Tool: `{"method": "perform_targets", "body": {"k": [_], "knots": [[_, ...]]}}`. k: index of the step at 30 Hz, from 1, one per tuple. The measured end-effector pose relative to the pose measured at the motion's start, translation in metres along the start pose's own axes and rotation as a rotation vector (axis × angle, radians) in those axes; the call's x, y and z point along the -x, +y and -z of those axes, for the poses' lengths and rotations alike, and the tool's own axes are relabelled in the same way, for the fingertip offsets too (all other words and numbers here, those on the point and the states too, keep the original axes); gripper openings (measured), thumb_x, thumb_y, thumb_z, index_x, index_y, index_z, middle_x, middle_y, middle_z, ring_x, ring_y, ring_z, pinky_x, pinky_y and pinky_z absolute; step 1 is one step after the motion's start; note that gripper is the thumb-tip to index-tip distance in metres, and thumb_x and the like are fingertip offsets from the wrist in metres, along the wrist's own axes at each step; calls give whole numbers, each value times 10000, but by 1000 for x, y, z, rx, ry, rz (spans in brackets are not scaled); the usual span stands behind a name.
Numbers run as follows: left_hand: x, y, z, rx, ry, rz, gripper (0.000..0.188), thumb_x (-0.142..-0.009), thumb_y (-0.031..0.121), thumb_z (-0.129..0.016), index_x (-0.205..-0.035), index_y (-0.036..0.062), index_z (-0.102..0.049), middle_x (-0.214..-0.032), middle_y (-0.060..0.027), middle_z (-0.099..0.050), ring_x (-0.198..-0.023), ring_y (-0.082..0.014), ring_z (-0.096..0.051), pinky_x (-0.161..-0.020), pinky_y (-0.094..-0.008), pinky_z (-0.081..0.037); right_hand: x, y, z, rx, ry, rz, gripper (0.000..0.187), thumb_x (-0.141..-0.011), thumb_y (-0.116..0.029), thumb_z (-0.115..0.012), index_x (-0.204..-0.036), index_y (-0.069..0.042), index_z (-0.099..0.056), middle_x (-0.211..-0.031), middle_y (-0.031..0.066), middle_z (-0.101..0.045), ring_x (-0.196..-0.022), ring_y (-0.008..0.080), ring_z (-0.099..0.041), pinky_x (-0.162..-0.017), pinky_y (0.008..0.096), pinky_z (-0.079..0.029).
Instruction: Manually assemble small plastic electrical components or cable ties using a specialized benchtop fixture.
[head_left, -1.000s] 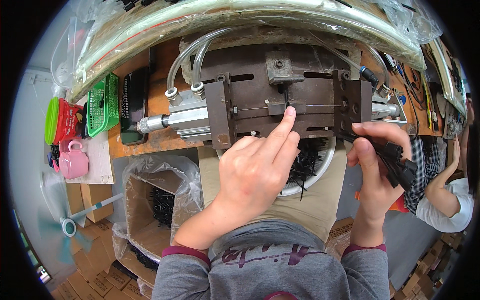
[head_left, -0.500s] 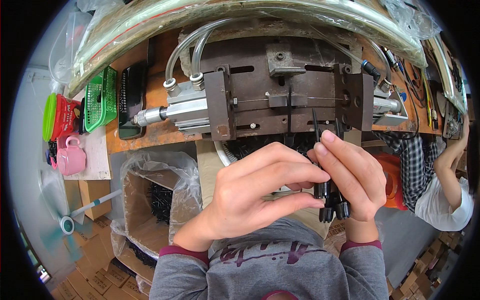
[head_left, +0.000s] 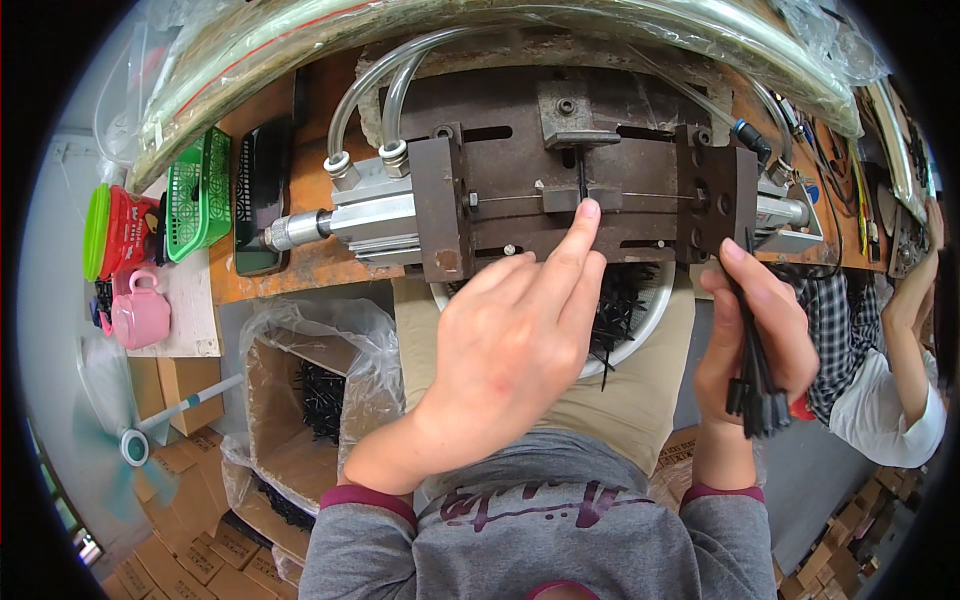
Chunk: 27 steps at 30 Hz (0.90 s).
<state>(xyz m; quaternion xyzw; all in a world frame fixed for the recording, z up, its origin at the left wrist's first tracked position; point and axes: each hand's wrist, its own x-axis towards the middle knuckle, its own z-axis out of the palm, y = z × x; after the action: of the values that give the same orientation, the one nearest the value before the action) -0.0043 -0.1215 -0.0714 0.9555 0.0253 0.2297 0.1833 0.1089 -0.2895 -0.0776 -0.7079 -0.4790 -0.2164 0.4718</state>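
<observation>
- Our left hand (head_left: 520, 340) reaches up to the dark metal fixture (head_left: 590, 185); its forefinger is stretched out and presses a single black cable tie (head_left: 582, 178) that stands upright in the fixture's central slot, while the other fingers are loosely curled and hold nothing.
- Our right hand (head_left: 755, 335) is closed round a bundle of black cable ties (head_left: 752, 375), held just below the fixture's right end.
- We judge the work to be mid-cycle: one tie sits seated in the fixture, and the bundle in hand is not yet fed.
- A white bowl (head_left: 652, 320) on our lap holds a heap of loose black ties.
- A plastic-lined cardboard box (head_left: 300, 400) at our left holds more black ties.
- A green basket (head_left: 200, 195) stands on the bench; we cannot tell its contents.
</observation>
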Motion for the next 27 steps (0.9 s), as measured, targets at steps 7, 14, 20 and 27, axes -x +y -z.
{"method": "perform_targets", "body": {"k": [7,14,20,27], "knots": [[-2,-3,5,6,-55,29,334,-724,72,-812,-1041,16,-719,-1265,-127,-686,-756,-191,-704,-673,-288,-560,-2,-1,7,141,-41,81,394,-747,59,-816,-1090,-6,-633,-1112,200,-714,-848,292,-726,-686,329,-594],[5,12,19,764,17,16,354,-694,119,-874,-1016,14,-771,-962,-117,-743,-780,-221,-711,-674,-307,-580,-3,-10,2,236,-181,226,315,-744,-41,-731,-1039,71,-732,-1111,225,-697,-797,268,-692,-685,345,-594],[12,4,13,304,167,45,359,-671,64,-850,-1021,33,-776,-1108,-141,-695,-943,-247,-678,-720,-302,-563,-10,-4,0,224,-81,119,325,-763,61,-706,-1088,68,-722,-1132,207,-699,-904,289,-709,-751,341,-581],[9,0,-18,-32,149,9,317,-662,71,-818,-968,33,-745,-1208,-113,-713,-740,-199,-684,-688,-296,-541,0,-3,-2,110,-5,10,347,-835,122,-702,-1163,27,-640,-1112,202,-703,-890,289,-713,-757,342,-579]]}}
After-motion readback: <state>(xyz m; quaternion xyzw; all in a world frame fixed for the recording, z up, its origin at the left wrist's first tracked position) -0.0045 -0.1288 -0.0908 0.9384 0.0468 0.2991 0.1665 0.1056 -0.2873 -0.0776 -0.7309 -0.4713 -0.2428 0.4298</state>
